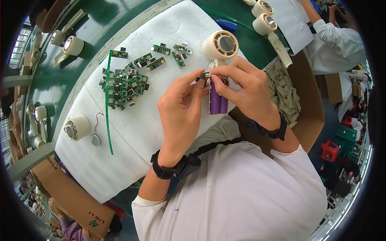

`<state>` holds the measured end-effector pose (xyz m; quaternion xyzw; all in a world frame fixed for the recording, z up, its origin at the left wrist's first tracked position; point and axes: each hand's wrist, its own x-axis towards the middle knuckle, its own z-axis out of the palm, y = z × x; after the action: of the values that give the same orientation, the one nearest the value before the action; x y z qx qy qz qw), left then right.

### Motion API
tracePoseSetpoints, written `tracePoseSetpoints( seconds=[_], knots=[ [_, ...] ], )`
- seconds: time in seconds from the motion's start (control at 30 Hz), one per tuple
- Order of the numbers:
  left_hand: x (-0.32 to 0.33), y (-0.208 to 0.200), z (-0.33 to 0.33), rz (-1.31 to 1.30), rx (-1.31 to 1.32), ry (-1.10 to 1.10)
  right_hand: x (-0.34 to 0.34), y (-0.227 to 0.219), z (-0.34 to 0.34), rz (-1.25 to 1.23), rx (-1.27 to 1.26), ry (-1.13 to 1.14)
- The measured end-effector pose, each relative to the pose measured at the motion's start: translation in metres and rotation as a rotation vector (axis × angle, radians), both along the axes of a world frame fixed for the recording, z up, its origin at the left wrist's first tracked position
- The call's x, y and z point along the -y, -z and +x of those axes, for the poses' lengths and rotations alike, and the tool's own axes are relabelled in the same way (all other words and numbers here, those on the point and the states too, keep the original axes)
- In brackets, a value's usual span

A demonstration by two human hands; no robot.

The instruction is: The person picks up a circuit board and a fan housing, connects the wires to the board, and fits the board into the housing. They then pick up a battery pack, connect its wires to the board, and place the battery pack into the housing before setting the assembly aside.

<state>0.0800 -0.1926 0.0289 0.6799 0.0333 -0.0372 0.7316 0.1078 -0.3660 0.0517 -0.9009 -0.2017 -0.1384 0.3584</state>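
In the head view, your left hand (179, 105) pinched a small green circuit board (205, 75) between thumb and forefinger, above the white foam sheet (140, 128). Your right hand (251, 86) had its thumb and forefinger drawn close together at the board's right end; you could not tell from the picture what, if anything, those tips gripped. The board was just above the upper end of two purple cells (218, 99), which lay side by side in a narrow cream shell (228, 107), just below a round cream housing (220, 45) with a grey disc at its centre.

To your left, a heap of circuit boards (125, 87) lay on the foam, beside a thin green strip (108, 120). Nearer you stood a cream cylinder (78, 127). The foam lay on the green bench (96, 30). To your right, a cardboard box (310, 114) held many cream parts (282, 90).
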Motion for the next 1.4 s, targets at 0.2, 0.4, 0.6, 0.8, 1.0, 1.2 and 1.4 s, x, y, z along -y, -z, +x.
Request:
tracePoseSetpoints(
  seconds=[0.2,0.4,0.6,0.8,1.0,1.2,1.4],
  knots=[
    [0.0,0.002,0.003,0.154,0.159,-0.012,0.002,0.0,0.006,-0.035,-0.027,-0.041],
    [-0.003,0.001,0.003,0.378,0.363,-0.008,0.013,-0.007,0.016,-0.039,-0.082,-0.153],
    [0.004,0.004,-0.005,0.506,0.495,-0.056,0.009,-0.002,0.008,0.08,-0.08,-0.113],
    [0.015,0.009,-0.011,0.602,0.604,-0.131,0.002,-0.002,-0.005,0.238,-0.268,0.008],
    [0.023,0.009,-0.011,0.692,0.602,-0.182,-0.001,0.002,-0.007,0.332,-0.309,0.031],
    [0.017,0.0,-0.006,0.802,0.577,-0.169,0.005,-0.003,-0.004,0.182,-0.339,-0.014],
    [-0.009,-0.033,0.008,0.797,0.402,-0.047,0.021,-0.026,0.036,-0.031,0.003,-0.045]
  ],
)
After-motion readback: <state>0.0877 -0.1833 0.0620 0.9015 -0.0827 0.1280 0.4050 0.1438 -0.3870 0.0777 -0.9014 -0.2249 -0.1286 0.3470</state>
